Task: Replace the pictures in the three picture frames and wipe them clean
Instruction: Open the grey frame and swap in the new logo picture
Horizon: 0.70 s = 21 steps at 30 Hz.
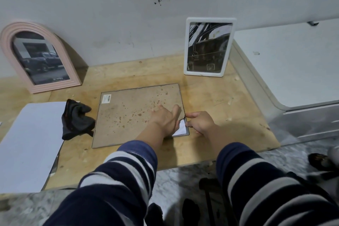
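A flat picture frame (pixel 128 115) lies face down on the wooden board, its stained brown backing up. My left hand (pixel 166 117) rests flat on the backing near its right edge. My right hand (pixel 199 122) pinches the frame's near right corner, where the backing is lifted and white paper (pixel 180 127) shows beneath. A pink arched frame (pixel 38 55) with a car picture leans on the wall at the left. A white rectangular frame (pixel 208 47) with a dark picture stands at the back right. A black cloth (pixel 76 119) lies crumpled just left of the flat frame.
A white sheet (pixel 29 143) lies on the board's left part. The wooden board (pixel 220 97) sits on a marble floor (pixel 176 176). A white cabinet (pixel 293 71) borders the right side. The grey wall stands close behind.
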Tool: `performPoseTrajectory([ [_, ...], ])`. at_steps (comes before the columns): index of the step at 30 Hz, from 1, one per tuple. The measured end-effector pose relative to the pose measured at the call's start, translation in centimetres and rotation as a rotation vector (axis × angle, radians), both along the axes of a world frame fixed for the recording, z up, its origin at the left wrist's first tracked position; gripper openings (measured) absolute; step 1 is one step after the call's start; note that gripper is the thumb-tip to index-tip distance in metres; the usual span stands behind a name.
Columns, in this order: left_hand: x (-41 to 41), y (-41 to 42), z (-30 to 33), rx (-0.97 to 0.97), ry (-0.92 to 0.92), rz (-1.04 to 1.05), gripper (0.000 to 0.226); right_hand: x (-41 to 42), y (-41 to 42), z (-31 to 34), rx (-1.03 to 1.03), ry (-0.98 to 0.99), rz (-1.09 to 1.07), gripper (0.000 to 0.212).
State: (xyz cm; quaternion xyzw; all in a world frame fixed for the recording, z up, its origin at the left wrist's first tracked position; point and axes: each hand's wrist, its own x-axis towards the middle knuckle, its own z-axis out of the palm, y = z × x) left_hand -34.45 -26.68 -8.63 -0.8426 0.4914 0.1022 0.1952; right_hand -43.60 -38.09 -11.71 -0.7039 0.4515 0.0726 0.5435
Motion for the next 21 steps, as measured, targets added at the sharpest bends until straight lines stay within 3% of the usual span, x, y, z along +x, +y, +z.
performPoseTrajectory([
  [7, 0.0, 0.4, 0.1, -0.057, -0.030, -0.023, 0.047, 1.1, -0.7, 0.1, -0.017, -0.087, -0.159, 0.024],
  [14, 0.3, 0.5, -1.0, -0.070, -0.031, -0.011, 0.048, 3.6, -0.4, 0.1, -0.061, -0.163, -0.139, 0.028],
  [18, 0.3, 0.5, -1.1, -0.070, -0.022, -0.039, 0.050, 3.7, -1.0, 0.0, 0.011, -0.147, -0.211, 0.025],
  [21, 0.3, 0.4, -1.6, -0.041, -0.020, -0.058, 0.052, 3.9, -1.0, 0.0, -0.039, -0.137, -0.155, 0.036],
])
